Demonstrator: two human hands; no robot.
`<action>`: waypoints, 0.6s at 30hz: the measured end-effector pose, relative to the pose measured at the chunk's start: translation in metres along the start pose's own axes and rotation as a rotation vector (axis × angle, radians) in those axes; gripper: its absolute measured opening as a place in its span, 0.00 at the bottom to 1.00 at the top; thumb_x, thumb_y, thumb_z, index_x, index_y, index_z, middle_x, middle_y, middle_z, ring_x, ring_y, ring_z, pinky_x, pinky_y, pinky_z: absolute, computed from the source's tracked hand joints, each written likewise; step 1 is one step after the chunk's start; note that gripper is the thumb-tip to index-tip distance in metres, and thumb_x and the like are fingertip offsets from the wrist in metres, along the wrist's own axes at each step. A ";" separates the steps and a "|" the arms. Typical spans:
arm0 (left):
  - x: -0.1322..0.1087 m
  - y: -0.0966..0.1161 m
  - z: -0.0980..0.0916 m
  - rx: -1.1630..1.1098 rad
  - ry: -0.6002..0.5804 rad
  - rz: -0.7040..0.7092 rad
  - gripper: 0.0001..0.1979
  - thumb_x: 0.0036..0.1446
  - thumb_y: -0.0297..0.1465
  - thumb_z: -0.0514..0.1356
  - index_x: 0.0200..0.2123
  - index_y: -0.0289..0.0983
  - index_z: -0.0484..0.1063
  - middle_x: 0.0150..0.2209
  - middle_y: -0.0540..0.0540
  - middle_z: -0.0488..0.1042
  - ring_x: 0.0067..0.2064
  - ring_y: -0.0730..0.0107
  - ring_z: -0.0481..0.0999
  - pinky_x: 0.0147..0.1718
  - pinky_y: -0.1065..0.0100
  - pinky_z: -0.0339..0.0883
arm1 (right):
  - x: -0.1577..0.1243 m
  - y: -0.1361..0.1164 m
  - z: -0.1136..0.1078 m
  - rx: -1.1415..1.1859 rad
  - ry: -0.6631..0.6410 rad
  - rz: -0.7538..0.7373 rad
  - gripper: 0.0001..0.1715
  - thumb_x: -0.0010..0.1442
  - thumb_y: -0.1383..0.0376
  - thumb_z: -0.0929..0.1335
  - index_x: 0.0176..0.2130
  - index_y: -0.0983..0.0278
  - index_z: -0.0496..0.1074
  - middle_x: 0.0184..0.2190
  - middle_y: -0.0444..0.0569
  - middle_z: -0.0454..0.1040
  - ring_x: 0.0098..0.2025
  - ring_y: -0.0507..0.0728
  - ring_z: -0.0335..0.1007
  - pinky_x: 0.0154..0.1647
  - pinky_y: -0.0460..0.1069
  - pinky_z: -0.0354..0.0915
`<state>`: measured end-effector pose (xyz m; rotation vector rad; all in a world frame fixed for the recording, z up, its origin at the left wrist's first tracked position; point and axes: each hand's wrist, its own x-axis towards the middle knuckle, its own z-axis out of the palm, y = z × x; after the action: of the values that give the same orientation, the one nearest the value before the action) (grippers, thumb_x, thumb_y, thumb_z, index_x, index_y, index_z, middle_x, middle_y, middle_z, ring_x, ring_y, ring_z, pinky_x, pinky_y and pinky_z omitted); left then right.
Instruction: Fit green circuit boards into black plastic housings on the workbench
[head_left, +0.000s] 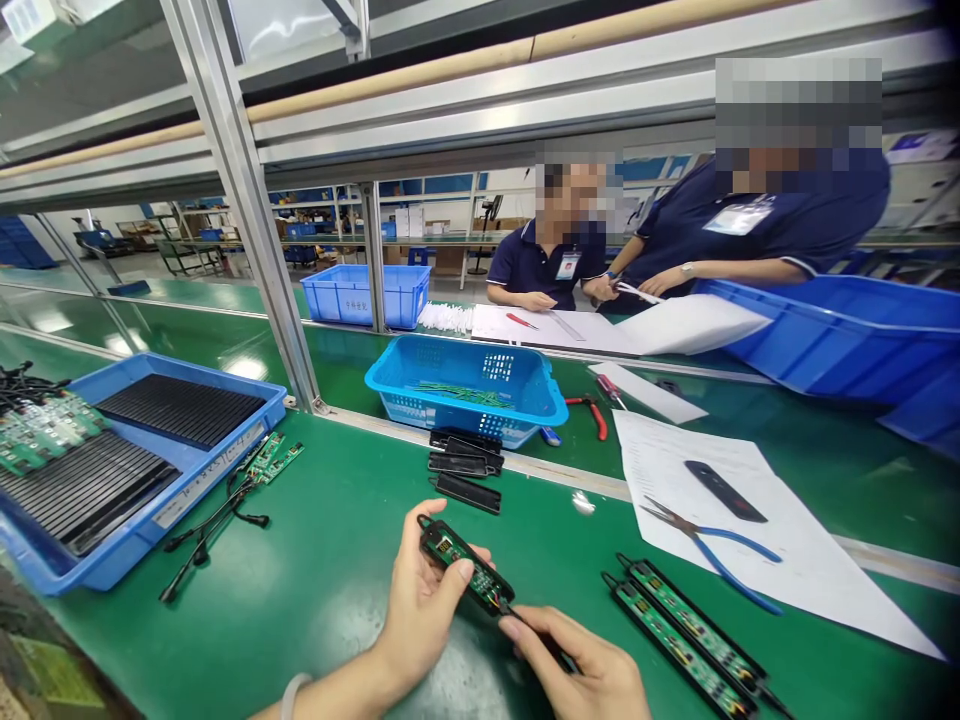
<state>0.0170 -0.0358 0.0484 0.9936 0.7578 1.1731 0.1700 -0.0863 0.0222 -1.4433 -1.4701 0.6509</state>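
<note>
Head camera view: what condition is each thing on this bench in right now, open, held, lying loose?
Left hand: gripping the black housing, whose circuit board shows.
Right hand: pinching the housing's cable end.
Two housings: uncovered, side by side on the belt.
Blue-handled pliers: lying on paper, jaws shut.
Blue basket: upright, holding green strips.
Black covers: loosely stacked.
</note>
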 end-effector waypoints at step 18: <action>-0.001 0.001 0.000 -0.043 0.030 -0.021 0.31 0.53 0.37 0.64 0.53 0.40 0.49 0.39 0.40 0.77 0.42 0.60 0.76 0.40 0.62 0.69 | 0.004 -0.003 0.003 0.058 -0.171 0.087 0.18 0.63 0.53 0.60 0.40 0.61 0.71 0.25 0.45 0.73 0.25 0.54 0.68 0.25 0.44 0.64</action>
<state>0.0164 -0.0363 0.0496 0.9319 0.7620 1.1837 0.1668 -0.0823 0.0242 -1.4422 -1.5122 0.8824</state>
